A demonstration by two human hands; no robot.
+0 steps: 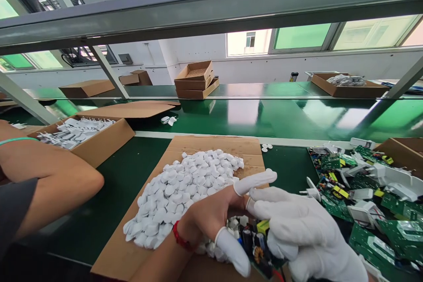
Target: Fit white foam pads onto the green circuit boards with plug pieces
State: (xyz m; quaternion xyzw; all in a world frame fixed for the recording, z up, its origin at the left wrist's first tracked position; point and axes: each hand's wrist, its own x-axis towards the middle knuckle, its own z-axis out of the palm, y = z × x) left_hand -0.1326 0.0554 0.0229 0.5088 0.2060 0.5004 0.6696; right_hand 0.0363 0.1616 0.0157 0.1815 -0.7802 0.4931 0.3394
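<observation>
My left hand (220,216), with white finger covers and a red wrist cord, reaches over the cardboard sheet (244,145). Its thumb lies along the near side of a circuit board (259,240) with black, yellow and blue parts; its index finger stretches to the right. My right hand (307,229), in a white glove, is wrapped round the board's right side, fingertips meeting the left hand's fingers. Part of the board is hidden by both hands. A heap of small white round pieces (185,185) lies on the cardboard, just left of the hands.
Many green circuit boards (373,246) with white plug housings pile up at the right. An open box of white parts (95,141) stands at the left, beside another person's arm (49,176). Small boxes (194,81) stack at the back; a metal beam (211,9) crosses above.
</observation>
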